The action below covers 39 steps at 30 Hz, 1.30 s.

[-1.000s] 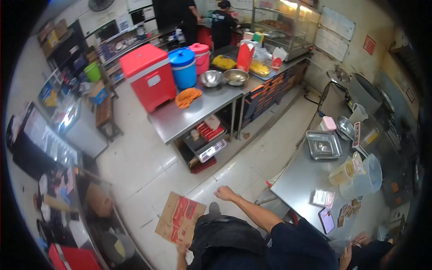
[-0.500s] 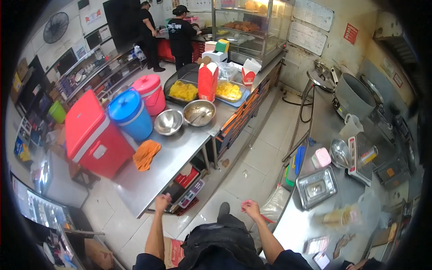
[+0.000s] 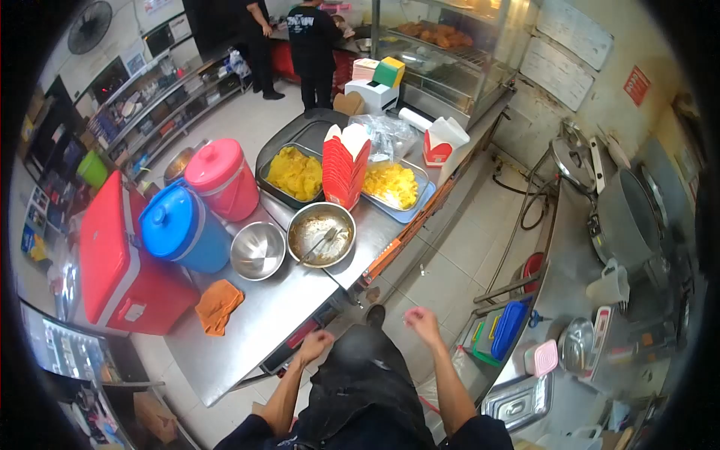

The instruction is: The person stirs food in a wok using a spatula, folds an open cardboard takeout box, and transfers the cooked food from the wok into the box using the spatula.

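My left hand (image 3: 316, 346) hangs by the steel table's front edge, fingers loosely curled in, with nothing visible in it. Over the aisle, my right hand (image 3: 422, 324) has its fingers half bent and slightly apart, and it looks unoccupied. Nearest ahead on the table (image 3: 259, 330) are a steel bowl with a utensil and brown residue (image 3: 321, 234), a clean steel bowl (image 3: 258, 252) and an orange cloth (image 3: 219, 307). Behind them, a stack of red cartons (image 3: 345, 169) stands between two trays of yellow food (image 3: 296, 174) (image 3: 391, 185).
A red cooler box (image 3: 135, 277), a blue drum (image 3: 184, 229) and a pink drum (image 3: 223, 178) line the table's left. On the right counter are a large pot (image 3: 628, 217), a plastic jug (image 3: 609, 285) and a lidded metal pan (image 3: 517, 405). Two people stand at the back, one in a printed black shirt (image 3: 311, 45).
My view has moved forward along the aisle, so the table, bowls and cartons look nearer. Both hands have swung; the left is now further right and lower, the right slightly higher.
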Each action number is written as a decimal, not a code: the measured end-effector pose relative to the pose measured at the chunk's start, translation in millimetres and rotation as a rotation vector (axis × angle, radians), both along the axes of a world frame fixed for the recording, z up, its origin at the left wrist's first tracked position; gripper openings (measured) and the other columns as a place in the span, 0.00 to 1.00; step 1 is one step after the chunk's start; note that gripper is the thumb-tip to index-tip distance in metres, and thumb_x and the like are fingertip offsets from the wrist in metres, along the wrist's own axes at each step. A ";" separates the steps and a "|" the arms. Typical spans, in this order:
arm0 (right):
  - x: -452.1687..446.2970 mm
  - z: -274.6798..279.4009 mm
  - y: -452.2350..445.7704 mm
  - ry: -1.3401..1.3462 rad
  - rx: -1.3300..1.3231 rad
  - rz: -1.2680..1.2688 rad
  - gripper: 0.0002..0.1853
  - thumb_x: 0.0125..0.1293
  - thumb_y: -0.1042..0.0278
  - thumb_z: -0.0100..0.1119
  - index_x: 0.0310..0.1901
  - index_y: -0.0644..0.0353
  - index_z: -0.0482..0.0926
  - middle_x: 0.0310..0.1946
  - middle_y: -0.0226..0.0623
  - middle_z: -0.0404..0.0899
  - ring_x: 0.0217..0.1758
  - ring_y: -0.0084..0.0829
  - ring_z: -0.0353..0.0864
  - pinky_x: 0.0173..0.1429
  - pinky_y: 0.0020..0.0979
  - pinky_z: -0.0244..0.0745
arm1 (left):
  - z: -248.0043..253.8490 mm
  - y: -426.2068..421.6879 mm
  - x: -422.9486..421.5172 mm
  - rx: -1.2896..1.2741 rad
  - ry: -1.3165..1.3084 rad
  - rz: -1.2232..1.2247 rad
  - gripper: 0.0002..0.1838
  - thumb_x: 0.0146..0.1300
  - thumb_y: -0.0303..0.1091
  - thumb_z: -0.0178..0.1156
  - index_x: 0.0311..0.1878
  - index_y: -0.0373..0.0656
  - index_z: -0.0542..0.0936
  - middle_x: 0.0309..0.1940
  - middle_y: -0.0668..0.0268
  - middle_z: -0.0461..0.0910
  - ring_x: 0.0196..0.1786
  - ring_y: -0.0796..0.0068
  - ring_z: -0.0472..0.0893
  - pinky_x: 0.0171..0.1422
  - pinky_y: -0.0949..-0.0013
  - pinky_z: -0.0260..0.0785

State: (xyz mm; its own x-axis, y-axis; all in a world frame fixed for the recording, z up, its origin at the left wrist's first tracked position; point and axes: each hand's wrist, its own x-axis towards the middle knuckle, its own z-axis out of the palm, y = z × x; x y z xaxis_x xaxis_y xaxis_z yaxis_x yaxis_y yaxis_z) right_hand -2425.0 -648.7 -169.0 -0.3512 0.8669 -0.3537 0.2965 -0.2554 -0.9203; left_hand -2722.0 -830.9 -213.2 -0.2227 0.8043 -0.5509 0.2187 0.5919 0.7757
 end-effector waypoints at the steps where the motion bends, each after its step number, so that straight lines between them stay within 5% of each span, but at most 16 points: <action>1: -3.4 7.7 32.0 0.027 0.092 0.002 0.07 0.61 0.69 0.56 0.34 0.65 0.79 0.25 0.32 0.80 0.26 0.22 0.79 0.32 0.24 0.73 | 17.9 34.7 -1.2 0.083 0.009 -0.009 0.11 0.58 0.38 0.58 0.38 0.41 0.80 0.35 0.62 0.82 0.40 0.73 0.79 0.46 0.70 0.70; 7: -39.1 165.9 201.9 0.115 0.267 -0.059 0.08 0.64 0.68 0.55 0.34 0.65 0.78 0.26 0.30 0.78 0.30 0.19 0.76 0.36 0.22 0.71 | 87.0 220.1 15.2 0.265 -0.050 -0.134 0.11 0.57 0.37 0.60 0.35 0.39 0.81 0.34 0.61 0.82 0.38 0.72 0.80 0.45 0.69 0.71; 14: -156.5 249.5 390.6 0.126 0.732 0.187 0.10 0.59 0.70 0.57 0.40 0.65 0.78 0.31 0.35 0.81 0.35 0.23 0.79 0.41 0.25 0.72 | 131.9 314.5 39.3 0.292 -0.048 -0.282 0.10 0.56 0.36 0.61 0.34 0.39 0.81 0.33 0.59 0.81 0.38 0.64 0.80 0.46 0.66 0.70; 19: -319.5 216.6 558.0 -0.049 0.820 0.496 0.11 0.54 0.65 0.59 0.37 0.62 0.81 0.28 0.43 0.82 0.32 0.34 0.82 0.41 0.31 0.74 | 144.3 333.2 26.2 0.252 -0.049 -0.190 0.09 0.57 0.36 0.62 0.36 0.40 0.79 0.34 0.63 0.80 0.38 0.70 0.79 0.44 0.68 0.69; 26: -490.2 101.2 703.0 -0.324 0.821 0.669 0.17 0.54 0.64 0.59 0.43 0.66 0.80 0.37 0.46 0.82 0.43 0.40 0.81 0.50 0.34 0.74 | 192.1 343.4 32.3 0.071 -0.228 0.389 0.09 0.60 0.34 0.60 0.40 0.39 0.79 0.37 0.64 0.80 0.42 0.75 0.77 0.49 0.72 0.69; 30: -524.7 61.9 713.2 -0.477 0.805 0.814 0.20 0.54 0.63 0.60 0.46 0.68 0.78 0.41 0.54 0.79 0.50 0.46 0.78 0.54 0.39 0.72 | 197.9 369.3 49.4 -0.002 -0.299 0.579 0.08 0.62 0.32 0.59 0.40 0.37 0.79 0.41 0.66 0.79 0.46 0.76 0.77 0.54 0.71 0.68; 35: -546.5 12.6 748.0 -0.438 0.962 0.913 0.11 0.52 0.67 0.59 0.28 0.69 0.81 0.31 0.57 0.78 0.39 0.51 0.79 0.48 0.43 0.74 | 207.2 408.7 49.8 0.049 -0.270 0.700 0.09 0.62 0.34 0.60 0.39 0.38 0.78 0.40 0.66 0.79 0.43 0.76 0.76 0.50 0.71 0.68; 39: -532.7 54.6 746.9 -0.350 0.975 0.858 0.08 0.50 0.70 0.61 0.25 0.68 0.80 0.26 0.53 0.79 0.36 0.50 0.80 0.44 0.42 0.74 | 215.2 429.1 40.1 0.054 -0.232 0.627 0.07 0.60 0.30 0.60 0.39 0.37 0.79 0.39 0.63 0.80 0.45 0.73 0.78 0.53 0.69 0.68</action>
State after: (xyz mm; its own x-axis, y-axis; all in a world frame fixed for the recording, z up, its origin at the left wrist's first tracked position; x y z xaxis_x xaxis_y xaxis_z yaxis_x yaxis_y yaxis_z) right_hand -2957.7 98.2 -114.4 -0.9248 0.3682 0.0953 0.2864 0.8392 -0.4624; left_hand -2681.9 -401.9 1.9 -0.5371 0.5895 -0.6033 -0.3301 0.5113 0.7935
